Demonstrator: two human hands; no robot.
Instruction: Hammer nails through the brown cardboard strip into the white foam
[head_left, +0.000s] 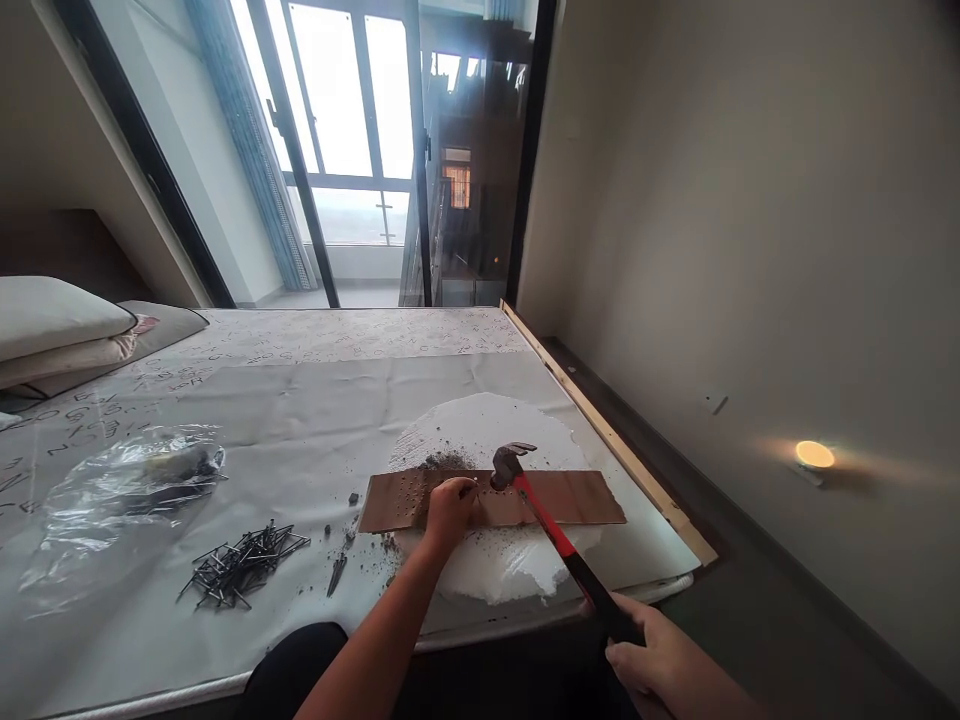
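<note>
My right hand (660, 655) is wrapped round the black grip of a claw hammer (551, 530) with a red shaft. The hammer's head is just right of my left hand (448, 505), over a brown board (570, 498). Pinched between my left fingertips is what looks like a nail, mostly hidden, against the board. Small holes or dents dot the board's left part. Under the board lies a round white slab (487, 420) with grey crumbs on it. To the left is a heap of nails (244, 562), and a few more nails (337, 573) lie nearer my left forearm.
A clear plastic bag (127, 510) with something dark inside rests at the left. Grey sheeting (322, 430) covers the bed-like surface, with a wooden strip (607, 430) along its right edge. Folded bedding (60, 325) is at far left; a lit wall lamp (814, 455) is at right.
</note>
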